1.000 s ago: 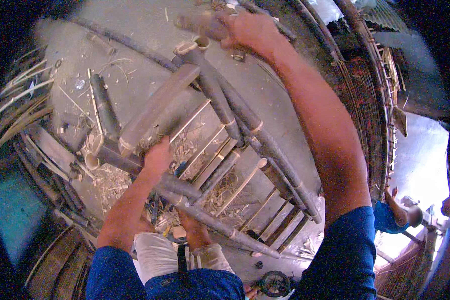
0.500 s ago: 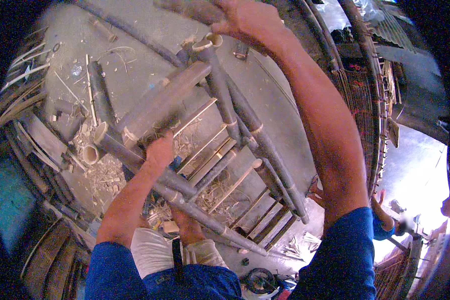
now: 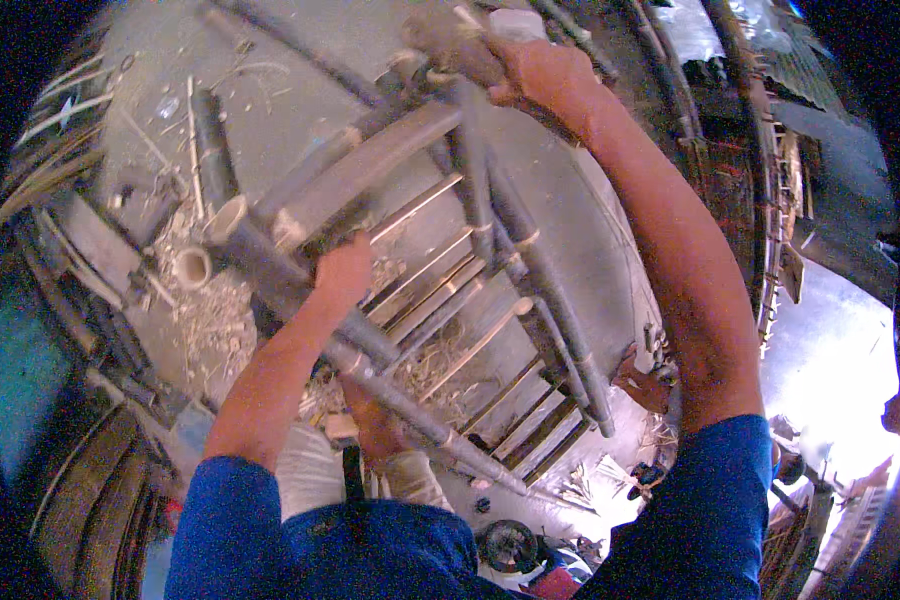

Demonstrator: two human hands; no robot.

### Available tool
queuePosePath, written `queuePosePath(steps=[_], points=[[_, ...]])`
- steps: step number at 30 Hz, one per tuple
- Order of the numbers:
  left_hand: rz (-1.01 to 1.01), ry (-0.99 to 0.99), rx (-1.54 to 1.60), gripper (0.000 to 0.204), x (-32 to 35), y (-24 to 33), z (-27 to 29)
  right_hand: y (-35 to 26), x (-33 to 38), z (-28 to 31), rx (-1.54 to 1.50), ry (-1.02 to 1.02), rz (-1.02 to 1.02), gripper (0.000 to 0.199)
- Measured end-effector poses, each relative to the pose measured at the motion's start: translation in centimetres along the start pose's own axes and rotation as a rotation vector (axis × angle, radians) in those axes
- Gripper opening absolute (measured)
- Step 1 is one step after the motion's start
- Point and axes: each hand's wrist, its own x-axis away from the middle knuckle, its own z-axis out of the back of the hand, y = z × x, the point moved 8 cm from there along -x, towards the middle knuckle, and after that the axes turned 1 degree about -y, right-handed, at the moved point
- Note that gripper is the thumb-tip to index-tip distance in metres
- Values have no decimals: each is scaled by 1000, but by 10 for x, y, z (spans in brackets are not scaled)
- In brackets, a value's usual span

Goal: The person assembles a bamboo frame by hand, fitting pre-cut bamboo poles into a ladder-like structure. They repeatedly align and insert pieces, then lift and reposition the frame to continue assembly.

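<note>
Shavings [image 3: 210,325] flank the bamboo frame [image 3: 398,402] and left hand [image 3: 345,270], fingers hidden, right hand [image 3: 544,80] clasping probably a block [image 3: 448,50].

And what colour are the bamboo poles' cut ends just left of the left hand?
The cut ends are pale tan, best seen in the head view.

Smooth bamboo frame [image 3: 555,299], rough wood shavings [image 3: 210,325], matt cloth shirt [image 3: 390,545], dull grey floor [image 3: 582,222]
</note>
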Motion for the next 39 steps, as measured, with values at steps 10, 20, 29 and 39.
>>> queuePosePath(steps=[10,20,29,39], points=[[13,941,262,67,123,-17,108,16,-16,-27,4,-40,-17,84],[419,675,1195,71,102,-89,81,-77,20,63,-296,207,101,84],[401,666,1097,77,106,-86,81,-251,59,61,-265,-222,346,81],[365,695,1112,87,105,-88,69,-232,47,123,-619,249,346,75]])
